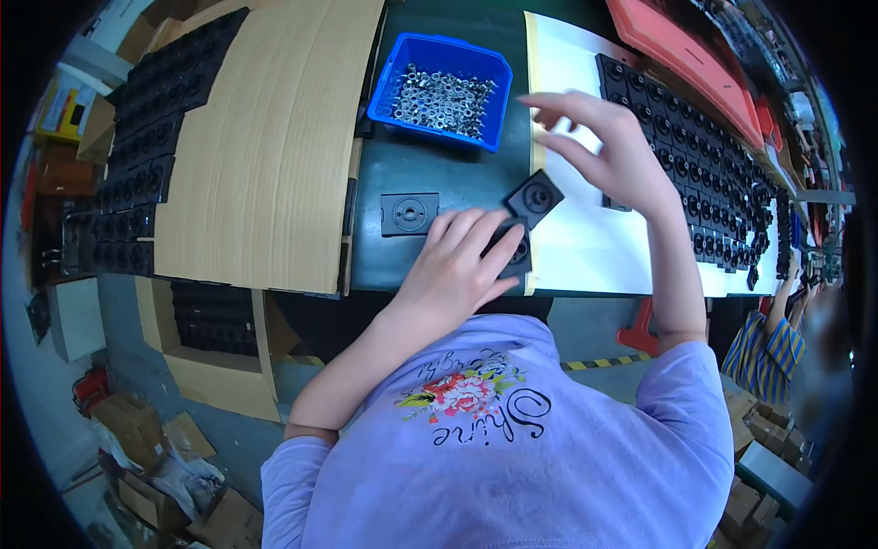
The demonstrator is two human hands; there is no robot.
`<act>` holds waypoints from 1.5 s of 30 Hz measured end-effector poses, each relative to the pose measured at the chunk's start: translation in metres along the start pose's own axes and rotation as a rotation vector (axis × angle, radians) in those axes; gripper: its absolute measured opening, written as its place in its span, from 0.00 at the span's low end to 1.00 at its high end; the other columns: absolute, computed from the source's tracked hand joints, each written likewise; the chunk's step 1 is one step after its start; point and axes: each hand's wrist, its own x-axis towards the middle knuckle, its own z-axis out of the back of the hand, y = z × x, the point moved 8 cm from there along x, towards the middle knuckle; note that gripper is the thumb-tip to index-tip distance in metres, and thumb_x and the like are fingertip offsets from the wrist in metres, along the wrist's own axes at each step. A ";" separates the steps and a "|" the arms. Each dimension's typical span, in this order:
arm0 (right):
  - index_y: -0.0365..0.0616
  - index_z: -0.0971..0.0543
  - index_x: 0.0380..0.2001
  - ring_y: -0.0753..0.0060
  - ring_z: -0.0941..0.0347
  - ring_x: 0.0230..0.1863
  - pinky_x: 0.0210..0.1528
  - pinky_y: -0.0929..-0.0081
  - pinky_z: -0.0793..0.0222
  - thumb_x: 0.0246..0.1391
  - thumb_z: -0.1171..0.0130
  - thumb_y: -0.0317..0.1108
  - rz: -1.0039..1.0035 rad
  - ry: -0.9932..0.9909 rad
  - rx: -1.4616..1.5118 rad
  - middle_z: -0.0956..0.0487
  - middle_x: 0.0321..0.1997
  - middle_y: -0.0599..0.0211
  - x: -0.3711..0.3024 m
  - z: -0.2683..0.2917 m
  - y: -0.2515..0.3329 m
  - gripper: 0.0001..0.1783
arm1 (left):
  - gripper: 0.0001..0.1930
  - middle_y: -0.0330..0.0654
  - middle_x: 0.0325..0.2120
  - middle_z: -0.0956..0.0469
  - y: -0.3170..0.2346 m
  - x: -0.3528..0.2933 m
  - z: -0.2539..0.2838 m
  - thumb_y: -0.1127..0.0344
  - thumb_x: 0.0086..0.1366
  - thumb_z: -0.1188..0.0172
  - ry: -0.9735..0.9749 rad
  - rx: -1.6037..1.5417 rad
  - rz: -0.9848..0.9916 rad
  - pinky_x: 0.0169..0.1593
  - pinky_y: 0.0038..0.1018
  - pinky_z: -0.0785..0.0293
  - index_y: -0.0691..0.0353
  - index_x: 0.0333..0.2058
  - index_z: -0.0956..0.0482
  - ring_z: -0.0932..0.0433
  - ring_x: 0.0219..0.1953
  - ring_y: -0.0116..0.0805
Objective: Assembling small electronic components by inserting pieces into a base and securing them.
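My left hand point(457, 261) is at the front edge of the dark green table, its fingers curled over a black square plastic part point(519, 254) with a round middle. The hand hides much of that part. A second black square part point(535, 198) with a raised round centre lies turned at an angle, just beyond and touching or overlapping it. Left of my fingertips a flat black plate point(409, 214) with a metal ring in its middle rests on the table. My right hand point(608, 151) is raised over the white sheet, fingers apart, with nothing visible in it.
A blue bin point(441, 91) of small metal nuts stands at the back. Cardboard point(265, 137) with rows of black parts point(151, 137) lies left. On the white sheet point(572, 247) at right are more black parts point(695, 156), beside a red tray point(686, 59). Another person point(768, 348) is far right.
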 end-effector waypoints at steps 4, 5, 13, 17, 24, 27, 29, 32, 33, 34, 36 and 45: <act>0.41 0.20 0.39 0.57 0.22 0.36 0.40 0.66 0.27 0.46 0.39 0.26 0.249 0.032 -0.058 0.20 0.36 0.56 0.052 -0.035 0.005 0.13 | 0.30 0.49 0.52 0.32 0.010 0.014 -0.008 0.60 0.50 0.32 -0.013 0.121 0.037 0.59 0.45 0.41 0.62 0.52 0.29 0.34 0.56 0.45; 0.41 0.20 0.39 0.57 0.22 0.36 0.40 0.66 0.27 0.46 0.39 0.26 0.250 0.026 -0.060 0.20 0.36 0.56 0.062 -0.042 0.005 0.13 | 0.31 0.49 0.53 0.33 0.013 0.014 -0.006 0.59 0.50 0.33 -0.014 0.180 0.074 0.61 0.48 0.45 0.61 0.53 0.30 0.36 0.58 0.45; 0.34 0.20 0.28 0.54 0.23 0.34 0.39 0.64 0.28 0.41 0.38 0.23 0.081 0.356 -0.137 0.21 0.28 0.54 0.084 -0.088 -0.018 0.07 | 0.28 0.50 0.56 0.34 0.032 -0.027 0.032 0.61 0.56 0.35 -0.196 0.265 0.391 0.62 0.47 0.45 0.62 0.54 0.30 0.39 0.61 0.51; 0.36 0.19 0.28 0.56 0.23 0.32 0.37 0.66 0.28 0.43 0.39 0.24 0.072 0.391 -0.116 0.21 0.27 0.56 0.080 -0.091 -0.015 0.06 | 0.23 0.53 0.58 0.37 0.042 -0.038 0.031 0.66 0.62 0.41 -0.150 0.163 0.447 0.63 0.43 0.44 0.65 0.54 0.30 0.41 0.63 0.52; 0.37 0.21 0.27 0.61 0.23 0.30 0.35 0.68 0.28 0.45 0.39 0.26 0.098 0.344 -0.166 0.21 0.27 0.60 0.078 -0.079 -0.004 0.04 | 0.22 0.54 0.61 0.40 0.054 -0.026 0.023 0.61 0.64 0.44 -0.124 0.203 0.400 0.65 0.51 0.52 0.60 0.55 0.29 0.46 0.65 0.54; 0.37 0.22 0.26 0.62 0.24 0.28 0.33 0.70 0.29 0.47 0.40 0.27 0.077 0.222 -0.111 0.21 0.25 0.61 0.073 -0.065 -0.010 0.04 | 0.25 0.54 0.62 0.42 0.042 -0.022 0.020 0.56 0.60 0.40 -0.175 0.338 0.402 0.64 0.56 0.54 0.58 0.55 0.27 0.48 0.66 0.56; 0.36 0.22 0.27 0.66 0.24 0.28 0.33 0.73 0.29 0.49 0.39 0.30 0.013 0.133 -0.046 0.21 0.24 0.61 0.064 -0.045 -0.012 0.07 | 0.27 0.53 0.62 0.42 0.034 -0.017 0.013 0.57 0.59 0.38 -0.185 0.298 0.379 0.64 0.56 0.55 0.59 0.55 0.29 0.48 0.66 0.55; 0.36 0.21 0.28 0.70 0.24 0.27 0.33 0.75 0.29 0.50 0.39 0.31 -0.044 0.090 0.018 0.21 0.25 0.60 0.033 -0.015 -0.013 0.08 | 0.28 0.52 0.60 0.40 0.029 -0.010 0.006 0.60 0.57 0.36 -0.210 0.256 0.350 0.64 0.55 0.54 0.62 0.55 0.31 0.45 0.66 0.52; 0.35 0.20 0.28 0.71 0.24 0.27 0.33 0.75 0.29 0.49 0.39 0.31 -0.090 0.157 0.029 0.20 0.24 0.61 0.021 -0.011 -0.016 0.08 | 0.27 0.52 0.60 0.38 0.027 -0.008 0.006 0.61 0.57 0.36 -0.223 0.229 0.315 0.64 0.55 0.54 0.63 0.54 0.30 0.44 0.65 0.52; 0.35 0.20 0.28 0.72 0.24 0.27 0.33 0.75 0.29 0.49 0.38 0.31 -0.136 0.225 0.040 0.20 0.24 0.61 0.008 -0.008 -0.020 0.08 | 0.27 0.52 0.59 0.37 0.024 -0.006 0.006 0.62 0.56 0.35 -0.236 0.203 0.282 0.65 0.55 0.54 0.63 0.54 0.30 0.43 0.65 0.51; 0.35 0.20 0.26 0.72 0.25 0.25 0.31 0.75 0.30 0.50 0.38 0.31 -0.302 0.339 -0.026 0.21 0.21 0.63 -0.017 -0.007 -0.036 0.08 | 0.25 0.50 0.53 0.31 0.016 0.000 0.010 0.64 0.55 0.34 -0.284 0.232 0.244 0.60 0.50 0.44 0.63 0.52 0.28 0.34 0.58 0.49; 0.36 0.20 0.26 0.84 0.31 0.21 0.26 0.80 0.34 0.49 0.36 0.29 -0.576 0.390 0.151 0.24 0.19 0.72 -0.044 -0.020 -0.059 0.06 | 0.13 0.41 0.22 0.26 0.029 0.016 0.022 0.66 0.60 0.39 -0.334 0.240 0.384 0.38 0.33 0.36 0.63 0.43 0.22 0.27 0.29 0.36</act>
